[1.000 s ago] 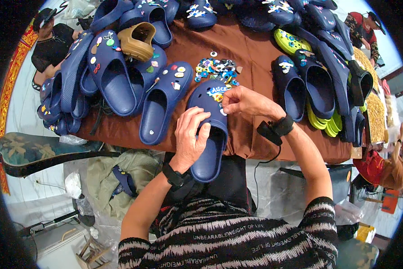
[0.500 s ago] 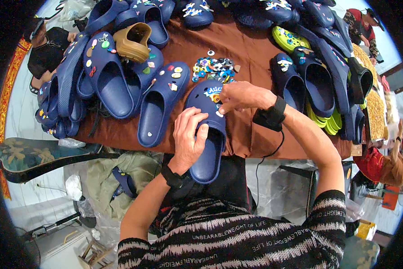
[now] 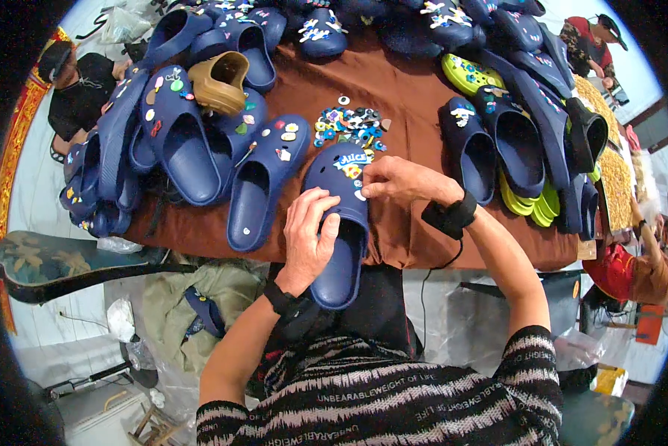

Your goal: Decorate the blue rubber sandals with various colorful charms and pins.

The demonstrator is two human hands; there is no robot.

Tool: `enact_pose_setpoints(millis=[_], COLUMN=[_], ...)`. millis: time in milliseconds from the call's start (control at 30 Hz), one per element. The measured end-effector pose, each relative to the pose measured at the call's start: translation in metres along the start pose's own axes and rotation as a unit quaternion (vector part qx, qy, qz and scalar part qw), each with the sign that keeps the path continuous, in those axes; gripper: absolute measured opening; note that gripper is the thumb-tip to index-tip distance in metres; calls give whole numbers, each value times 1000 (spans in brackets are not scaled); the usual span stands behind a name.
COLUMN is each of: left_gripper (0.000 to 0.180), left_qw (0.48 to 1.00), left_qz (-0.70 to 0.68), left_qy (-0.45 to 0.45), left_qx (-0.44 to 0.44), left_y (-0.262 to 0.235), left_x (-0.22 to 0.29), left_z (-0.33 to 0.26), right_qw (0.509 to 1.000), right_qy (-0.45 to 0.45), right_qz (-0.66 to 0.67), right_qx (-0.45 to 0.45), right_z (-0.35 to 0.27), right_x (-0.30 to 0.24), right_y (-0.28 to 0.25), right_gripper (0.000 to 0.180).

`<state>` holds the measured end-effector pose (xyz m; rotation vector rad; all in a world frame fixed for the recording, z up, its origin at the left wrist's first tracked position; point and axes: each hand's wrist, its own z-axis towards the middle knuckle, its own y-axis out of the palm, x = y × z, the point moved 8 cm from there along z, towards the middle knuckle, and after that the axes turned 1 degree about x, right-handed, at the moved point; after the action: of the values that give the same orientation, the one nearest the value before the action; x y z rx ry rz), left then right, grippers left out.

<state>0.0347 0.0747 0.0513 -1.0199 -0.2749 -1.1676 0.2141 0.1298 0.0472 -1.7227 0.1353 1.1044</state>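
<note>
A navy clog (image 3: 339,275) lies toe outward at the table's front edge, heel overhanging. My left hand (image 3: 309,236) is wrapped over its left side, fingers on the upper and thumb by the opening. At the right of the toe, my right hand (image 3: 405,182) is closed in a pinch at a small white shoe charm (image 3: 359,195). Its fingertips touch the upper and partly hide what is between them. A blue-and-white lettered charm (image 3: 352,159) and a colourful one sit further up the toe. Just beyond lies a pile of loose charms (image 3: 351,125).
Another decorated navy clog (image 3: 254,212) lies left, beside a brown clog (image 3: 220,82) and a heap of navy ones. More navy clogs (image 3: 524,152) and a lime-green clog (image 3: 471,74) stand right on the brown cloth (image 3: 416,97). Other people are beyond both sides.
The view has shifted slightly. My right fingertips have moved a little around the white charm, showing more of the lettered charm. The left hand keeps its hold on the clog.
</note>
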Motion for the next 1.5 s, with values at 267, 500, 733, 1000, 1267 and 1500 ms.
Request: enact_pose_setpoints(millis=[267,500,733,1000,1267,1500], left_gripper=[29,23,27,25,24,25], left_qw=[998,997,998,999,998,998], left_qz=[-54,-61,-47,-47,-51,-44], left_qy=[-28,-47,-34,-23,-22,-31], left_qx=[-12,-5,-8,4,18,11], left_y=[4,2,1,0,-1,-1], left_x=[-4,-8,-5,-2,-2,-2], left_z=[4,4,2,4,4,4], right_qw=[957,936,936,933,960,989], right_qy=[217,223,226,214,169,66], right_qz=[-33,-78,-140,-157,25,121], right_qx=[187,261,230,242,224,48], right_z=[-17,6,22,27,33,74], right_x=[125,132,119,127,92,23], right_y=[-55,-57,-51,-60,-72,-37], right_gripper=[24,22,26,25,24,19])
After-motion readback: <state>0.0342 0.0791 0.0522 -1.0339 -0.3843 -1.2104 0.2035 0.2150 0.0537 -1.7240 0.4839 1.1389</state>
